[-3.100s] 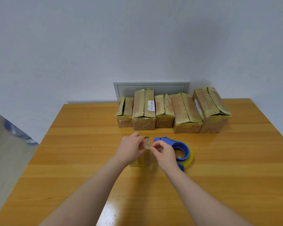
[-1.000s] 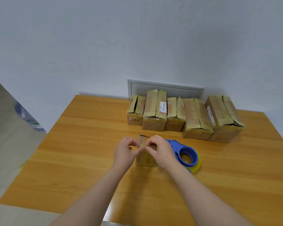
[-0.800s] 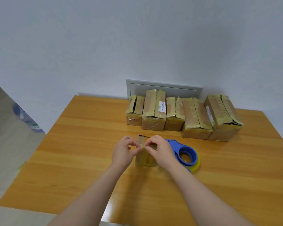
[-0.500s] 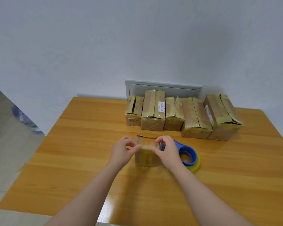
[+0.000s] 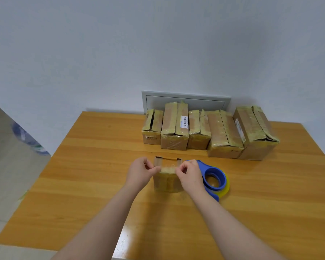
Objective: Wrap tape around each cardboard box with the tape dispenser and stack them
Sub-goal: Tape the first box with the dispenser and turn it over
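the small cardboard box (image 5: 166,182) stands up on the bench (image 5: 101,166), its open top facing up. it sits between the two hands. the left hand (image 5: 141,172) pinches its left flap and the right hand (image 5: 190,175) pinches its right flap. the blue tape dispenser (image 5: 214,178) lies just to its right. five taped boxes (image 5: 204,132) line the back.

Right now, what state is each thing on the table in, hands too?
small box: upright, top flaps open.
left hand: pinches the box's top left edge.
right hand: pinches its top right edge.
dispenser: lies flat beside the box, unheld.
back boxes: five, taped, in a row, unstacked.
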